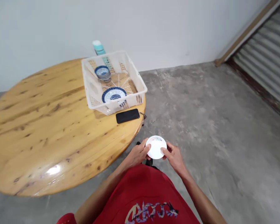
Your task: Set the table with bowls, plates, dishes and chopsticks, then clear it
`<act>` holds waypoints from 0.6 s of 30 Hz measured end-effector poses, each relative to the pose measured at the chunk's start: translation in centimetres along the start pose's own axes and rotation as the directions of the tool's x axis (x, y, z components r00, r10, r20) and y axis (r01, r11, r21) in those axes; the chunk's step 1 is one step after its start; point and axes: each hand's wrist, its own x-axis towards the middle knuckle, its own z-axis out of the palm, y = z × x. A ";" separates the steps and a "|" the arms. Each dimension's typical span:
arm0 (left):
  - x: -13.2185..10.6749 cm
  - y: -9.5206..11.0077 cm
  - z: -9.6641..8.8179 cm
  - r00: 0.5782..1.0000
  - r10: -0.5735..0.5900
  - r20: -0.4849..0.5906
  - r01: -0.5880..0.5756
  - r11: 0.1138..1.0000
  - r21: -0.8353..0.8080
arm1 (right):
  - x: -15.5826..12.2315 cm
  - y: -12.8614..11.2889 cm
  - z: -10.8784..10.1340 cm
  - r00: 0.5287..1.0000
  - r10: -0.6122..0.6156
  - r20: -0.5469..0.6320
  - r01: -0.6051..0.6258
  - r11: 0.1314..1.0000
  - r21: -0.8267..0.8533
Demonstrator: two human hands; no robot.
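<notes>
I hold a small white dish [156, 147] in front of my body, off the table and over the concrete floor. My left hand [138, 153] grips its left rim and my right hand [174, 156] grips its right rim, fingers closed on it. On the round wooden table [44, 121] stands a white plastic basket [113, 81]. Inside it lie a blue-and-white plate [114, 94] near the front and a stack of small blue-rimmed bowls [102, 72] at the back.
A black phone [127, 115] lies on the table by the basket's near side, close to the table edge. A teal-and-white container [98, 47] stands behind the basket by the white wall. A corrugated metal shutter [268, 53] runs along the right.
</notes>
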 end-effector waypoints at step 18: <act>12.0 9.0 -21.5 0.973 0.113 -0.200 -0.174 0.931 -0.321 | 25.4 -22.9 6.2 0.865 -0.156 0.478 0.234 0.966 -0.107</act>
